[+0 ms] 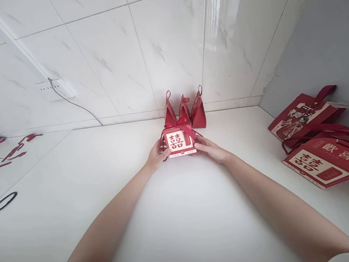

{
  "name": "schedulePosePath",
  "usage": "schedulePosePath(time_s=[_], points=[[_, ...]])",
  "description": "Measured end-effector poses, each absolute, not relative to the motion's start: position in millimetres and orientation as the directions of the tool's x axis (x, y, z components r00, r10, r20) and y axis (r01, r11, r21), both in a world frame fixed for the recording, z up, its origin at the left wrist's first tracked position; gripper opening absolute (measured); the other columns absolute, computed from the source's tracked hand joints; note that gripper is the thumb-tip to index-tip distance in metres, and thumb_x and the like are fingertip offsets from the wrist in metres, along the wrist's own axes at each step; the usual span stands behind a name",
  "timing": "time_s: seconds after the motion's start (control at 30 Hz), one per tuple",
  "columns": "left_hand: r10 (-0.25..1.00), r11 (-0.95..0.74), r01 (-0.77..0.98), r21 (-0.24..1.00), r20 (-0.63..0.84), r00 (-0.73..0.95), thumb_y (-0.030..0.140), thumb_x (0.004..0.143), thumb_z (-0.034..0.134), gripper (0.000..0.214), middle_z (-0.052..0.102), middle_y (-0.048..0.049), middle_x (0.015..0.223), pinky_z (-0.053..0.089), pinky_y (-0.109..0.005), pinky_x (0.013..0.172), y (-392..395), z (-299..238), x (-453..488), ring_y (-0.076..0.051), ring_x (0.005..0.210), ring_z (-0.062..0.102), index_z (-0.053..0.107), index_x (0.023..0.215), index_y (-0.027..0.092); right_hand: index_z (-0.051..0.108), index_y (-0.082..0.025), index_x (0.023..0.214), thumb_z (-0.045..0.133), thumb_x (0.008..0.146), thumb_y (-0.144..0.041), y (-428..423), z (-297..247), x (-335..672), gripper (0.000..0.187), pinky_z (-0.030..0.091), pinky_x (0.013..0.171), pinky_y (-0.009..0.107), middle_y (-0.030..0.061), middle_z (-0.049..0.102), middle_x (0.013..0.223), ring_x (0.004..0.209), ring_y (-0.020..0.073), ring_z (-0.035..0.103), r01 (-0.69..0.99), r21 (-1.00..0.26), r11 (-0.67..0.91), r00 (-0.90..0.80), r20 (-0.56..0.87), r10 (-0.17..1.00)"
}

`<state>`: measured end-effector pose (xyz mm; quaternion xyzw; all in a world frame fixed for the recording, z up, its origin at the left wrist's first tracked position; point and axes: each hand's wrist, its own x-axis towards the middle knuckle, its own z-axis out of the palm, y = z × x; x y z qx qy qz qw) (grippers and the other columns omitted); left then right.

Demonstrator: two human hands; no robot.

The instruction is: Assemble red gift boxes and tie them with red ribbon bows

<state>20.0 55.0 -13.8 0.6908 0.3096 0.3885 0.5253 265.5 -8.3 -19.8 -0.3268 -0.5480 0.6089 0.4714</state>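
A small red and white gift box (178, 142) with a red ribbon bow on top stands on the white table (184, 214), far out in front of me. My left hand (157, 154) grips its left side with the fingers curled round it. My right hand (210, 148) holds its right side, thumb against the front edge. Both arms are stretched straight out. Right behind the box, against the tiled wall, stand three dark red pyramid-shaped boxes (198, 110) with loop tops.
Two red gift bags (325, 160) with cord handles lie at the right table edge by a grey wall. On the left lie red ribbon pieces (15, 152) and a black ring (3, 202). A wall socket (58, 88) with a cable sits upper left.
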Motion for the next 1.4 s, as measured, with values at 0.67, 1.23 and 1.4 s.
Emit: schedulePosePath(time_s=[0.67, 1.23, 1.4], points=[[0.844, -0.181, 0.080, 0.980, 0.112, 0.525, 0.056, 0.067, 0.073, 0.084, 0.051, -0.0192, 0.134, 0.045, -0.043, 0.095, 56, -15, 22, -0.031, 0.116, 0.054, 0.043, 0.133, 0.013, 0.041, -0.025, 0.139, 0.069, 0.082, -0.034, -10, -15, 269, 0.065, 0.048, 0.102, 0.046, 0.0095, 0.051, 0.136, 0.120, 0.0257, 0.053, -0.256, -0.966, -0.026, -0.362, 0.071, 0.930], [0.919, 0.342, -0.447, 0.827, -0.195, 0.343, 0.064, 0.077, 0.046, 0.054, 0.068, -0.0072, 0.092, 0.050, -0.031, 0.068, 44, 5, 27, -0.020, 0.081, 0.063, 0.063, 0.102, 0.019, 0.060, -0.022, 0.118, 0.065, 0.085, -0.037, -6, -26, 271, 0.037, 0.054, 0.086, 0.034, 0.0087, 0.063, 0.114, 0.094, 0.0178, 0.064, -0.236, -0.971, -0.032, -0.255, 0.030, 0.967], [0.893, 0.394, -0.590, 0.705, -0.141, 0.428, 0.060, 0.079, 0.035, 0.065, 0.065, -0.0183, 0.111, 0.051, -0.034, 0.069, 51, 4, 14, -0.025, 0.088, 0.063, 0.062, 0.111, 0.011, 0.062, -0.023, 0.115, 0.066, 0.084, -0.036, -7, -27, 272, 0.034, 0.053, 0.088, 0.036, 0.0083, 0.063, 0.114, 0.095, 0.0176, 0.064, -0.241, -0.970, -0.029, -0.253, 0.034, 0.967]])
